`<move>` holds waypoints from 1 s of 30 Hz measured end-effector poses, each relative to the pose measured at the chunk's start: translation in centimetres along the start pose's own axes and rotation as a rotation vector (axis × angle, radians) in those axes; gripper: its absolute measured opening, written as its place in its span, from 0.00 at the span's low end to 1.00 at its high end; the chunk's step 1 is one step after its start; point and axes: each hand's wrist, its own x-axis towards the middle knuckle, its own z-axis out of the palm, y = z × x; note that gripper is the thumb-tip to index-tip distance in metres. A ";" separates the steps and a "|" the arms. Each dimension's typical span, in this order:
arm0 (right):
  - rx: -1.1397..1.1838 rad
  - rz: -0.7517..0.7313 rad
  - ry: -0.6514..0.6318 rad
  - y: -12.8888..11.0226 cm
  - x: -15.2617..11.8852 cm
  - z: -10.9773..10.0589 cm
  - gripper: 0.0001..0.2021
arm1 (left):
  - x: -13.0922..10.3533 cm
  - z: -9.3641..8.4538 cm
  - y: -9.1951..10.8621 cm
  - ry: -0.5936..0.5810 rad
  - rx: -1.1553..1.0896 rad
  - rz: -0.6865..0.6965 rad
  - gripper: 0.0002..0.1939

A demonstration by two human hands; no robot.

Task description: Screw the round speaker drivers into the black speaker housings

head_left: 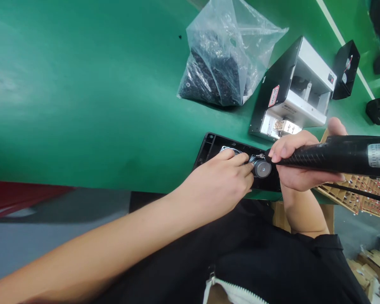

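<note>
My right hand (296, 162) is wrapped round a black electric screwdriver (335, 156), which lies nearly level with its tip pointing left. That tip meets the edge of a round metal speaker driver (262, 169), seated in a long black speaker housing (205, 147) at the table's near edge. My left hand (224, 179) reaches over the housing, fingers bent and closed at the driver's rim. Its fingertips partly cover a second metal-rimmed part (225, 149). Whether a screw sits at the screwdriver's tip is too small to tell.
Behind the housing a clear plastic bag (215, 71) of black parts stands on the green table (82, 93). A silver and black machine (291, 93) is to its right. Black boxes (346, 69) stand farther right. A wooden divided tray (357, 194) lies under the screwdriver; cartons (373, 266) are below.
</note>
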 end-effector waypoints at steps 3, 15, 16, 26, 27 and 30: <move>0.002 0.024 0.017 -0.2 0.1 0.1 0.45 | 0.1 -0.1 0.1 -0.001 0.010 0.005 0.09; 0.003 0.061 -0.063 0.9 0.2 0.0 0.50 | 0.7 -0.7 0.2 0.006 0.070 0.030 0.13; -0.013 0.090 -0.058 0.9 0.2 0.0 0.51 | 0.7 -0.6 0.2 0.004 0.066 0.028 0.13; -0.029 0.069 0.013 0.7 -0.1 -0.4 0.51 | 0.4 -0.2 0.1 0.009 0.036 0.013 0.08; -0.028 0.063 0.014 0.7 -0.1 -0.3 0.52 | 0.4 -0.2 0.1 0.011 0.039 0.018 0.08; -0.018 -0.008 0.034 1.0 -0.3 0.0 0.50 | 0.4 -0.2 0.1 0.018 0.047 0.031 0.08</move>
